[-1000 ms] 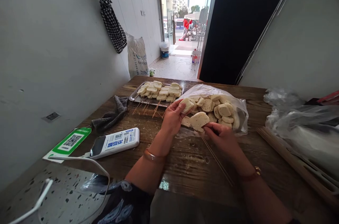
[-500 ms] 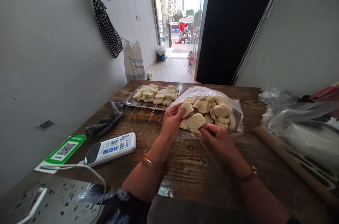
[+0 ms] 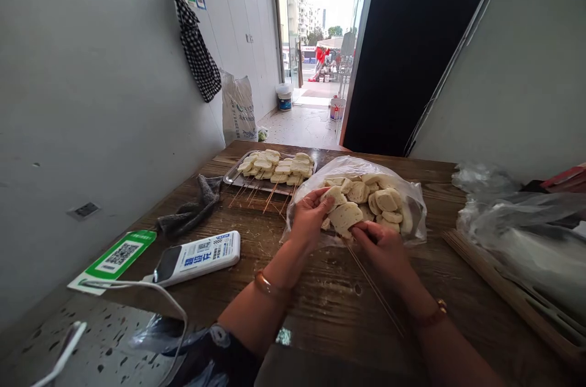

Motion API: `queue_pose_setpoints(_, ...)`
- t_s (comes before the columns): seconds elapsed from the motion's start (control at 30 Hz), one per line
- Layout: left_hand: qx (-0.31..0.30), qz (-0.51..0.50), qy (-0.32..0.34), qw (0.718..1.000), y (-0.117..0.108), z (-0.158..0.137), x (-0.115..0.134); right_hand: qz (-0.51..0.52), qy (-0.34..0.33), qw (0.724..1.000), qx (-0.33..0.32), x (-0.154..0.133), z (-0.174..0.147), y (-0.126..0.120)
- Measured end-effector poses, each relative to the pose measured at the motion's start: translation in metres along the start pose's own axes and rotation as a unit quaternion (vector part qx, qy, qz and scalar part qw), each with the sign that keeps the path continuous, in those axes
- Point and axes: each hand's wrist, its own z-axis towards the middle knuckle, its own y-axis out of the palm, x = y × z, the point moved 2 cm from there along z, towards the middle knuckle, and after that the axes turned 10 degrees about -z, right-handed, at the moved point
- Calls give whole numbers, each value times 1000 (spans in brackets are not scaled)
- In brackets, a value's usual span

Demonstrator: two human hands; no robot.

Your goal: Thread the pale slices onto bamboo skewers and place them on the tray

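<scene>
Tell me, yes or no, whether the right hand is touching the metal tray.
No: the right hand pinches the edge of a pale slice by the plastic bag, well apart from the metal tray.

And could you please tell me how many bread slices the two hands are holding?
2 in view: the upper slice is in the left hand, and the lower slice is in the right hand. More may be hidden behind them.

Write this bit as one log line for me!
left hand: holds rear slice; right hand: holds front slice; sticks: by front slice; bag: more slices; tray: skewers
</scene>
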Motion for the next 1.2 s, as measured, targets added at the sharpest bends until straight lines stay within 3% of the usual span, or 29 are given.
queue_pose_setpoints(0.6, -88, -20, -41, 995, 7, -10, 8, 37, 67, 997, -15, 4, -2, -4)
queue_pose_setpoints(0.77, -87, -14, -24, 996, 7, -9, 7, 27, 66, 997, -16, 5, -3, -4)
queue_pose_setpoints(0.97, -95, -51, -59, 992, 10, -13, 9, 7, 63, 998, -5, 8, -3, -2)
queue_pose_setpoints(1.2, -84, -71, -18, 994, 9, -14, 9, 6, 65, 998, 4, 8, -4, -2)
